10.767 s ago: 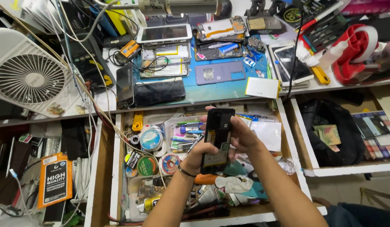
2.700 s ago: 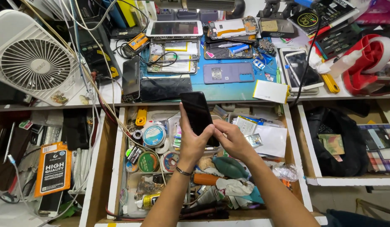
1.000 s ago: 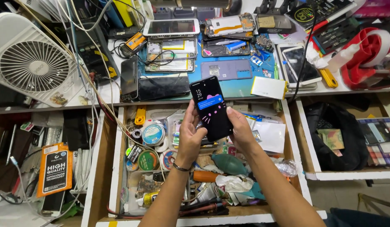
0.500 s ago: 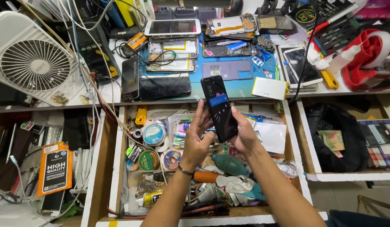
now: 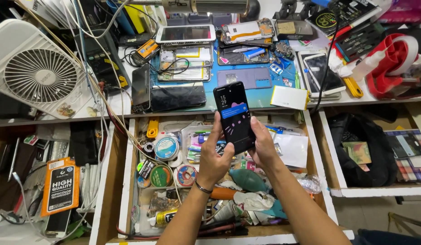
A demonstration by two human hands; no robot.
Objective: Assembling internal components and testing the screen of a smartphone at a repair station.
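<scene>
- While both hands meet over the open drawer (image 5: 128, 181), they hold a black smartphone (image 5: 234, 117) upright between them, its screen lit and facing the camera.
- The left hand (image 5: 213, 159) grips the phone's lower left edge; its fingers are curled around that side, with one fingertip raised along the edge at about 12 o'clock from the palm.
- A thin dark bracelet (image 5: 203, 187) circles the left wrist.
- The right hand (image 5: 264, 147) cups the phone's lower right corner, fingers pressed together behind the case and thumb lying along the right edge.
- The phone sits at the centre of the view, its top end crossing the front lip of the blue work mat (image 5: 260, 97) at 12 o'clock.
- At 11 o'clock from the phone, a dark handset (image 5: 177, 96) lies flat on the bench, with opened phone bodies behind it.
- At 2 o'clock, just beside the phone's top, rests a white rectangular battery pack (image 5: 289, 97).
- At 9 o'clock, inside the drawer, lie round tape rolls (image 5: 167, 148) and a clear tray of small tools.
- At 10 o'clock, well apart, stands a white fan (image 5: 40, 77).
- At 6 o'clock, beneath the wrists, lies a teal rubber blower (image 5: 248, 179).
- At 3 o'clock, a black bag (image 5: 369, 145) fills the neighbouring drawer.
</scene>
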